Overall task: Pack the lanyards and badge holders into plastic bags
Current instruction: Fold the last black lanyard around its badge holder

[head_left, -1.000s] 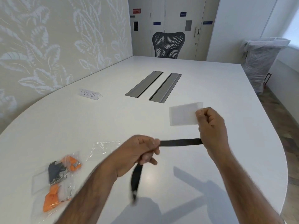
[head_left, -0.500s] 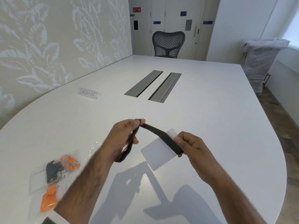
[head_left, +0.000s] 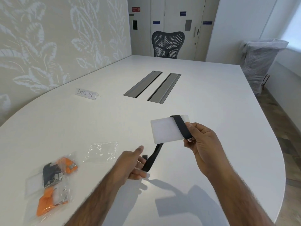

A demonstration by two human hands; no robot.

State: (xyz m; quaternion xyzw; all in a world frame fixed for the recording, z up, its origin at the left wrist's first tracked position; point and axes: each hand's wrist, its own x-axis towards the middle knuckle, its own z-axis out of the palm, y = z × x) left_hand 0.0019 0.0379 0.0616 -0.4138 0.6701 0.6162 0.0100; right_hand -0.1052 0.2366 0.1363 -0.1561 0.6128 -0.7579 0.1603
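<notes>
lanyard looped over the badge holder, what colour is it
The lanyard is black, shown best in the head view against the frosted white badge holder.

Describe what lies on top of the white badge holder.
A black lanyard wraps over the badge holder, pinched there by the right hand. Its stretch behind the holder is covered.

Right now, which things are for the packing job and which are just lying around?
For the job: black lanyard, badge holder, empty plastic bag, packed bags.
Just there: CHECK-IN sign, chair, wrapped bin.
</notes>
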